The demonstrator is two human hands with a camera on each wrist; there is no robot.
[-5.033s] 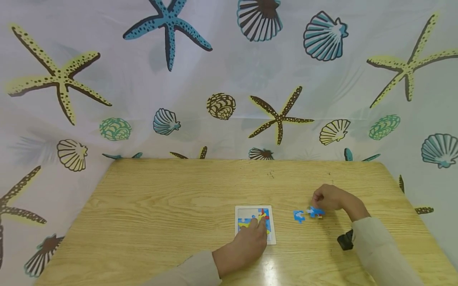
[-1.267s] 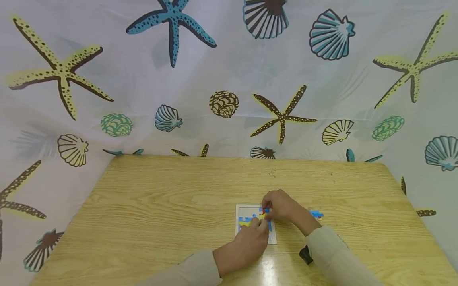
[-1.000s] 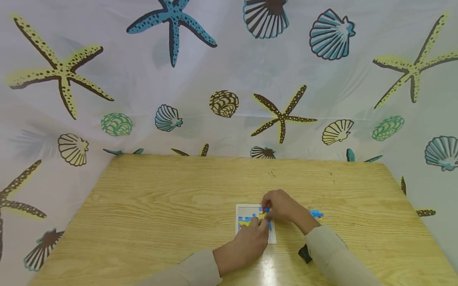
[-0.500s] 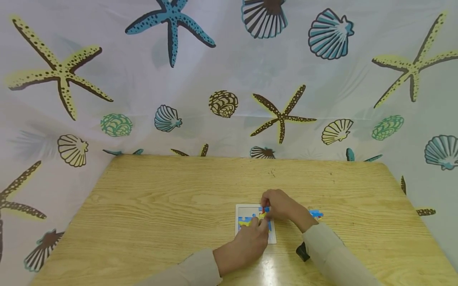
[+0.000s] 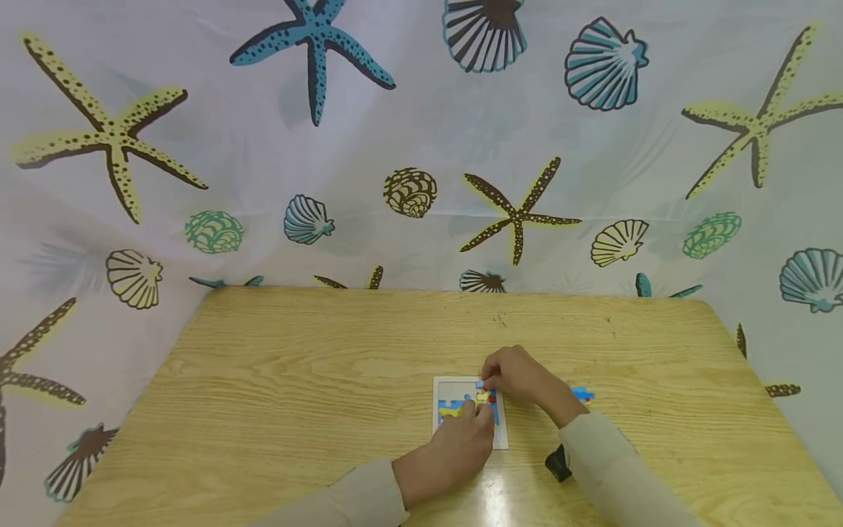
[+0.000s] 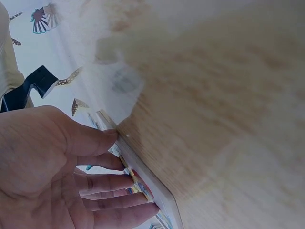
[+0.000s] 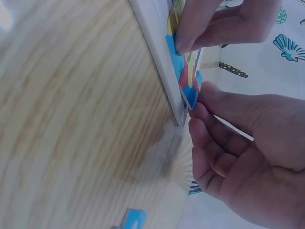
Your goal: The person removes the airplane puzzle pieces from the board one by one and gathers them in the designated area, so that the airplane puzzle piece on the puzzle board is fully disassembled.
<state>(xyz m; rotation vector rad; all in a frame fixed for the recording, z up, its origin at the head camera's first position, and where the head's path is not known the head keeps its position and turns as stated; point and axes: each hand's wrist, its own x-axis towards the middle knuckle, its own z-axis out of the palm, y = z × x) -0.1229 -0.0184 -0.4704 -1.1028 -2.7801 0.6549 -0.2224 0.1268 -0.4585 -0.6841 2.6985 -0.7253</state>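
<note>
Soft light, white glare (image 5: 495, 499) on the tabletop (image 5: 296, 380), wrist views hazy.

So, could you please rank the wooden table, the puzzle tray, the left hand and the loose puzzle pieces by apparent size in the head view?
Largest: wooden table
Next: puzzle tray and left hand, too alike to rank; the hand covers part of the tray
Smallest: loose puzzle pieces

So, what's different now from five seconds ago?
The right hand has moved left, from over the loose pieces to the far right corner of the puzzle tray, where it now pinches a piece. The left hand still rests on the puzzle; the tray stayed put.
</note>
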